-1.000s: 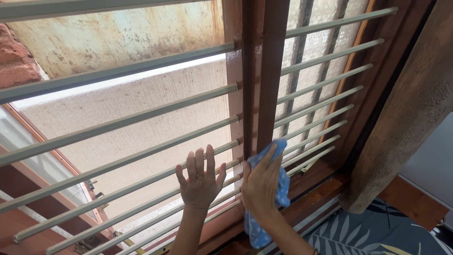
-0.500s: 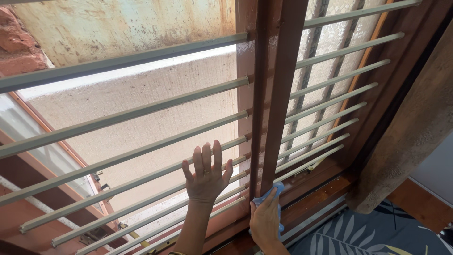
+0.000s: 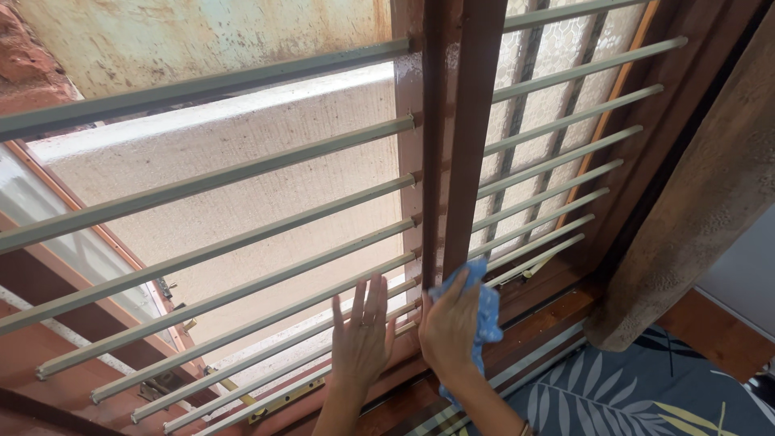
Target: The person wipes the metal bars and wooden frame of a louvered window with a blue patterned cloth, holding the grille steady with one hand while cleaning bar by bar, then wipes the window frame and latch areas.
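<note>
The right hand (image 3: 449,326) presses a blue cloth (image 3: 483,313) flat against the lower part of the brown wooden window post (image 3: 463,137), palm and fingers spread over it, grasping it against the wood. Part of the cloth hangs below the wrist. The left hand (image 3: 362,334) lies open, fingers straight and together, flat against the grey horizontal window bars (image 3: 242,242) just left of the post; it holds nothing. The two hands sit just beside each other. A brown curtain (image 3: 702,202) hangs at the right edge, above a leaf-patterned fabric (image 3: 630,396).
</note>
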The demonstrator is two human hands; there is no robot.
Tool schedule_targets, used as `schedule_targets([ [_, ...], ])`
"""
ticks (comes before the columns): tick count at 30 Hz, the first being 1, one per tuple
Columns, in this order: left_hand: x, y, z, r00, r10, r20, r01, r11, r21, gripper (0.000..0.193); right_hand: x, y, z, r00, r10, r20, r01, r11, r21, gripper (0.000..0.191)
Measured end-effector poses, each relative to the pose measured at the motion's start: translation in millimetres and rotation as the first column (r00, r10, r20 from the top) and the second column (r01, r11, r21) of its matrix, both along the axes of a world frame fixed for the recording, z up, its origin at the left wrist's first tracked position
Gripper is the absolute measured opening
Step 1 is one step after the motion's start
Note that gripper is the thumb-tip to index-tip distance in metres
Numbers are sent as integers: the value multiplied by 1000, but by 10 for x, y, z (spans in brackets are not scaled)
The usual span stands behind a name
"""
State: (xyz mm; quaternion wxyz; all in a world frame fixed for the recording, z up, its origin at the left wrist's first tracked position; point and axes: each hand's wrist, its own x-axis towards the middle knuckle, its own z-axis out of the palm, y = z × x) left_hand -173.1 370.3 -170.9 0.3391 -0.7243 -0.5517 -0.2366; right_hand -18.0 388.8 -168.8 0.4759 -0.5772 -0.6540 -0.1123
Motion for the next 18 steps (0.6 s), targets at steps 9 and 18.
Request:
schedule_targets([
  [9,99,185,-255,997,75,-37,-77,995,-59,90,35,-259,-831,956,9,-293,-196,764,-615,96],
  [18,82,219,-277,991,110,-72,-114,992,-54,92,231,-258,-10,875,-97,-474,-174,850,-497,41],
])
